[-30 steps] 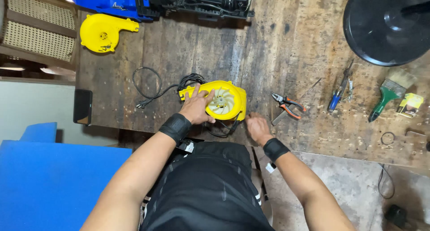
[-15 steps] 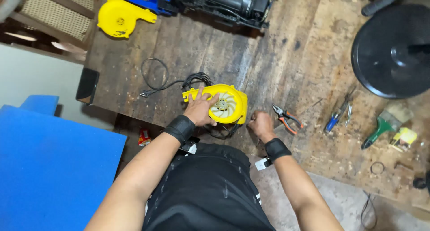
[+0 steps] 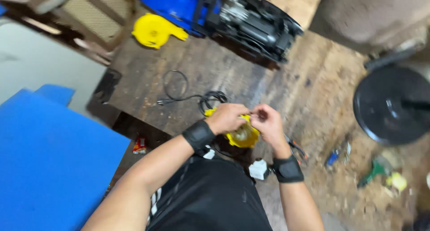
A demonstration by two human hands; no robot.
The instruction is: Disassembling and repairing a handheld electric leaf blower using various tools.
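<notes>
Both hands had closed in on the yellow blower housing (image 3: 242, 134) since the earlier frames: half a second before, our right hand (image 3: 268, 122) rested on the table (image 3: 188, 70) just beside it; now it met our left hand (image 3: 228, 117) over the top of the part. The camera view had also swung left and blurred, so fine detail was lost.

State of the fingers: the left hand's were curled down over the housing's upper left edge, gripping it. The right hand's were bunched at the upper rim, pinched together as if on something small; we could not tell whether they held a screw, a clip or only the rim.

Position: the housing sat at the near edge of the table, directly in front of our torso, with its black power cord (image 3: 192, 96) trailing away to the left.

Progress, as we judged it: the unit was open, its pale impeller showing between our hands. A second yellow shell (image 3: 154, 30) lay well apart at the far edge, near the blue machine (image 3: 188, 5), unjoined. Pliers (image 3: 295, 147) and other small tools lay at right, untouched. We judged the work mid-course, with the shell yet unfitted.
</notes>
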